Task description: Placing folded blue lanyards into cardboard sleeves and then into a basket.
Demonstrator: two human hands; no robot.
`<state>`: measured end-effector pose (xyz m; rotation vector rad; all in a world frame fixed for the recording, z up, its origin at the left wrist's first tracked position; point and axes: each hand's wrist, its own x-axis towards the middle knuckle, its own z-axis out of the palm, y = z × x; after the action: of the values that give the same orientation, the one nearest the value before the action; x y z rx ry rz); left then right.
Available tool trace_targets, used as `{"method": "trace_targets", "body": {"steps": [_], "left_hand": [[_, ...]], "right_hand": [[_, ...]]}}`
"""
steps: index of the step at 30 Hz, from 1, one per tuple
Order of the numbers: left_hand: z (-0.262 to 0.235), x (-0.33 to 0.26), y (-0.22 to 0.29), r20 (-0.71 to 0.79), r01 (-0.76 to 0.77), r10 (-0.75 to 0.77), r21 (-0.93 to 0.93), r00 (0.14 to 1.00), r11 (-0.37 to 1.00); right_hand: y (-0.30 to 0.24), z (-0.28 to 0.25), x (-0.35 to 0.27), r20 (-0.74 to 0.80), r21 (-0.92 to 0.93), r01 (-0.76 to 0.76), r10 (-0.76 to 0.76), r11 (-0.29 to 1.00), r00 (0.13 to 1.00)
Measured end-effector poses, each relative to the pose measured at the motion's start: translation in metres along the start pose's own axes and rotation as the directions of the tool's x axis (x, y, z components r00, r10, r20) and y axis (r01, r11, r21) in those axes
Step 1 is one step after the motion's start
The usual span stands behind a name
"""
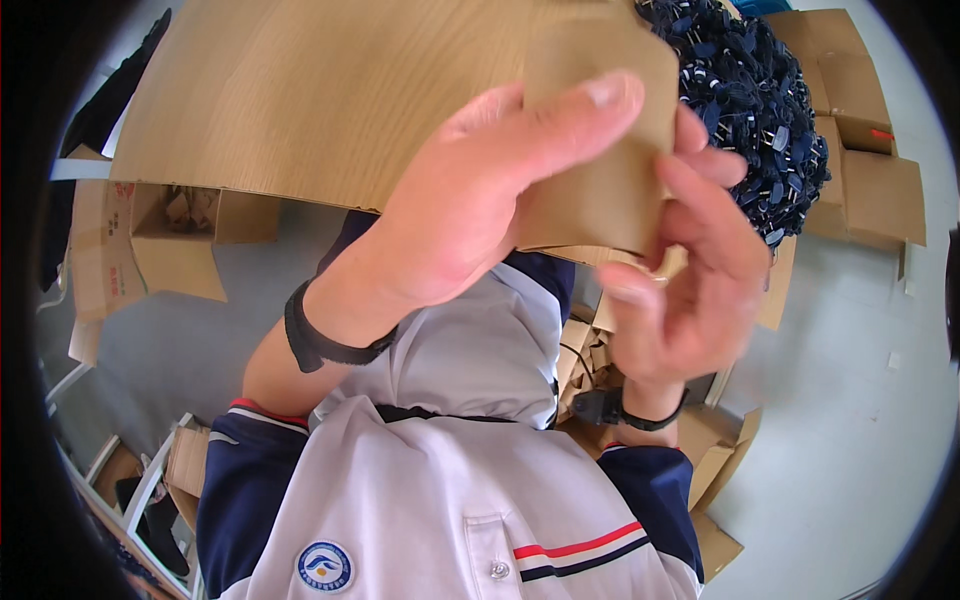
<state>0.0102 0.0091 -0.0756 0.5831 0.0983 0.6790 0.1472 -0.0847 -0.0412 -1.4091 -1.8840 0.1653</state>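
Cardboard piece (pixel 600 150) sits up close over the bench (pixel 300 100), pinched between both hands. Your left hand (pixel 470 210) has its thumb flat across the front; your right hand (pixel 690 290) curls its fingers (pixel 715 215) round the right edge. Keep both grips firm near the edges, and stay off the pile of black parts (pixel 755 100).

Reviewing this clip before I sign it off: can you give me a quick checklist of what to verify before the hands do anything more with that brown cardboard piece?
1. Left hand grips the cardboard piece: ok, thumb across its front.
2. Right hand on the piece: ok, fingers at its right edge.
3. Piece held above the wooden table: ok.
4. Pile of black parts apart from the hands: ok.
5. Piece's shape, flat or folded: cannot tell.
6. Right-hand sharpness: not ok, blurred.
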Motion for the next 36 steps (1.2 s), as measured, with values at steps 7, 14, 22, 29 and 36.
{"method": "trace_targets", "body": {"steps": [7,14,22,29,36], "left_hand": [[0.003,-0.003,0.011,0.293,-0.558,0.525,0.688,0.799,0.464],[0.022,-0.011,0.005,0.516,-0.659,0.632,0.752,0.578,-0.011],[0.016,-0.005,0.0,0.488,-0.653,0.655,0.757,0.577,0.012],[0.014,-0.013,-0.008,0.556,-0.651,0.627,0.752,0.546,-0.101],[0.029,-0.034,0.04,0.582,-0.533,0.309,0.813,0.752,-0.234]], "right_hand": [[-0.007,0.021,0.009,-0.367,0.263,0.047,0.055,0.964,0.929],[-0.014,0.02,0.017,-0.484,0.413,0.213,0.015,0.885,0.875],[-0.015,0.014,0.011,-0.397,0.65,0.101,0.222,0.753,0.891],[-0.024,0.006,0.018,-0.015,0.942,-0.234,0.725,0.242,0.689],[-0.023,-0.006,0.011,0.286,0.924,-0.358,0.38,0.134,0.88]]}}
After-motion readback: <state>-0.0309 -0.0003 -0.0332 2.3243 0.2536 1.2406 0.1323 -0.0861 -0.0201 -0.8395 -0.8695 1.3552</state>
